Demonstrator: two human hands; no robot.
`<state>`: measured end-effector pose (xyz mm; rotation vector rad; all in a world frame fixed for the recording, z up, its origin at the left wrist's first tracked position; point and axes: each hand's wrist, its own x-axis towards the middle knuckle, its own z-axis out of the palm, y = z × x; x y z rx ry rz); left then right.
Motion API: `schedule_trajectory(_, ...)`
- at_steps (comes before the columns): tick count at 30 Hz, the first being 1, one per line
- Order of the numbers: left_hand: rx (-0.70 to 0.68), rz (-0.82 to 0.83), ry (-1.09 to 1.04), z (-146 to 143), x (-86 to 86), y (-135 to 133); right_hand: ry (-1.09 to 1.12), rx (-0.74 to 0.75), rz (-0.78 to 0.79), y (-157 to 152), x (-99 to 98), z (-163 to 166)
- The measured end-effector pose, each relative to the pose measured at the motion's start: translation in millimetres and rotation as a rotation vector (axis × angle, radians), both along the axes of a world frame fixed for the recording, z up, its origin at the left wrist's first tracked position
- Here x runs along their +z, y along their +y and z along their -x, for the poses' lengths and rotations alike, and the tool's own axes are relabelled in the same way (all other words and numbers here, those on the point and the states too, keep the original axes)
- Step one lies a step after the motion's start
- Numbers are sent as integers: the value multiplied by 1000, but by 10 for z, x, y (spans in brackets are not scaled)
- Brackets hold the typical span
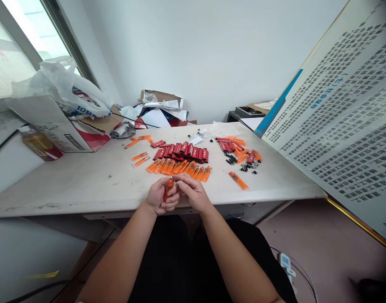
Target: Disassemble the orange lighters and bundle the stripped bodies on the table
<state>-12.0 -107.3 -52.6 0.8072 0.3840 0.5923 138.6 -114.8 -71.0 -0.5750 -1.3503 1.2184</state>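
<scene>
My left hand [162, 196] is wrapped around an orange lighter [169, 188], which stands roughly upright with its top showing above the fingers. My right hand [193, 193] is bent in close beside it, fingertips at the lighter's top; whatever they pinch is too small to tell. Just beyond the hands lies a row of orange lighters [167, 166] on the desk. Behind that row is a pile of dark red lighter-shaped pieces [183, 150] with black ends. One single orange lighter [238, 180] lies to the right.
More red and orange pieces [232, 145] lie at right, near small black parts [231, 159] and metal parts [251, 165]. A few orange lighters [140, 158] lie left. A cardboard box [54, 122] with a plastic bag [82, 94] stands far left. A printed board [341, 97] leans at right.
</scene>
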Motion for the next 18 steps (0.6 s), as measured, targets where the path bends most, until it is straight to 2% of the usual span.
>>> schedule_trajectory(2,-94,90,-4,-33,-21,-7,-17,64,37,20,22,-24)
schedule_trajectory(5,-92,165,-19,-89,-52,-26,52,112,134,25,13,-32)
schedule_trajectory(10,106,151,10,-169,-60,-104,194,115,251,20,-43,-24)
schedule_trajectory(14,312,104,107,-257,-15,-236,217,135,246,25,-71,-34)
schedule_trajectory(18,532,-12,275,-297,62,-322,247,151,231,28,-94,-32)
